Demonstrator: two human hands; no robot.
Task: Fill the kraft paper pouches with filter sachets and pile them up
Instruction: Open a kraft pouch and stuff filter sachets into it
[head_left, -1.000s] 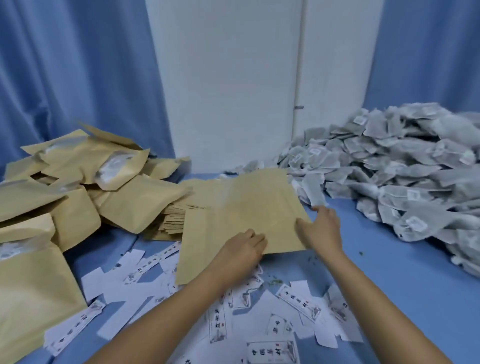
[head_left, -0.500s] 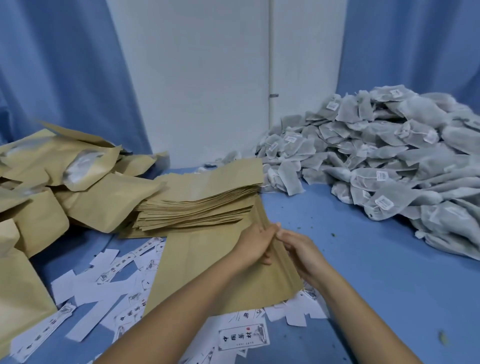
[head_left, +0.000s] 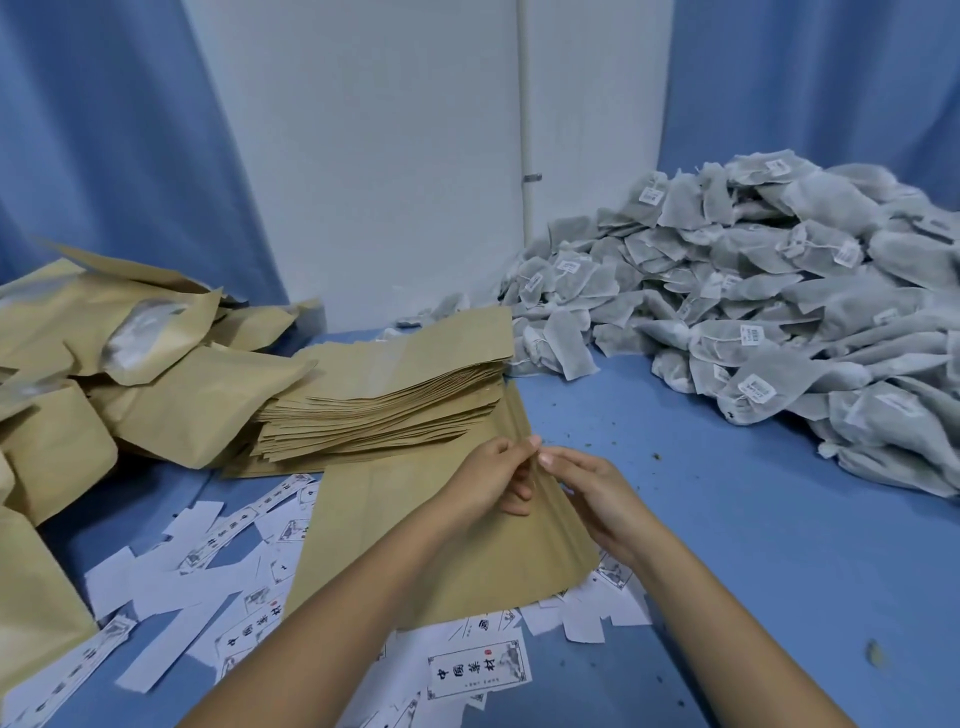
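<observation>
One flat kraft paper pouch (head_left: 395, 525) lies in front of me on the blue table, its right edge lifted. My left hand (head_left: 491, 478) and my right hand (head_left: 587, 491) both pinch that raised edge, fingertips nearly touching. Behind the pouch sits a neat stack of empty kraft pouches (head_left: 384, 400). A big heap of grey filter sachets (head_left: 779, 312) with small white tags covers the right back of the table. Filled, bulging pouches (head_left: 156, 364) are piled at the left.
Loose white paper labels (head_left: 208, 566) with printed characters lie scattered on the blue table (head_left: 753, 545) under and around the pouch. Blue curtains and a white wall close the back. Small crumbs dot the table at the right.
I drew one pouch off the stack toward me and laid it down. Both hands came together at its right edge. The view shifted so the sachet heap sits nearer the centre.
</observation>
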